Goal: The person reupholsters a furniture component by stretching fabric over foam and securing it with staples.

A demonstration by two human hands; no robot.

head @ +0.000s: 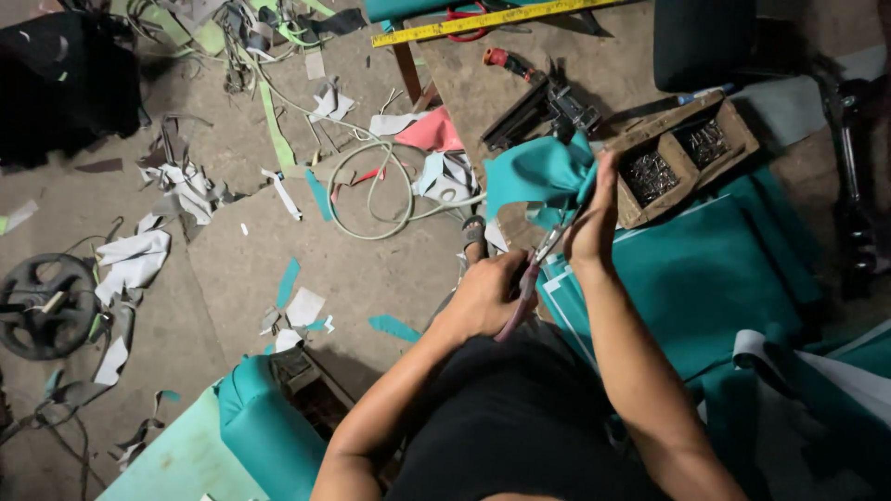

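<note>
My left hand [484, 299] grips a pair of scissors [538, 264] with reddish handles, and the blades point up toward a piece of teal fabric [538, 172]. My right hand [594, 223] pinches that teal piece by its lower right edge and holds it up above the workbench. The scissor blades sit just below the fabric, close beside my right hand's fingers. Both forearms reach out from my black shirt at the bottom of the view.
A large teal sheet [705, 278] lies on the bench under my right arm. Behind it are a wooden two-part box of staples [687, 153], a black staple gun [543, 107] and a yellow ruler [492, 20]. Fabric scraps, a coiled hose [371, 199], a black wheel [42, 301] and a teal padded part [264, 427] litter the floor.
</note>
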